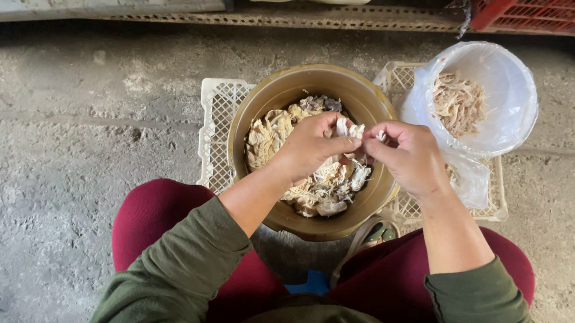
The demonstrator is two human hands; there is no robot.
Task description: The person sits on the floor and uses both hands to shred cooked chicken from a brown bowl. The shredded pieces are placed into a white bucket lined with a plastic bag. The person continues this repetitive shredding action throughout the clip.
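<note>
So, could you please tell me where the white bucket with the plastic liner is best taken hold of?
Probably by the rim of the white bucket on its far right side, coming from above. It stands upright and open on the crate, and that side is clear of the right hand and the brown bowl.

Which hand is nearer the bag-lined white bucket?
Right. The right hand sits just beside the bag-lined white bucket; the left hand is farther off, over the brown bowl.
</note>
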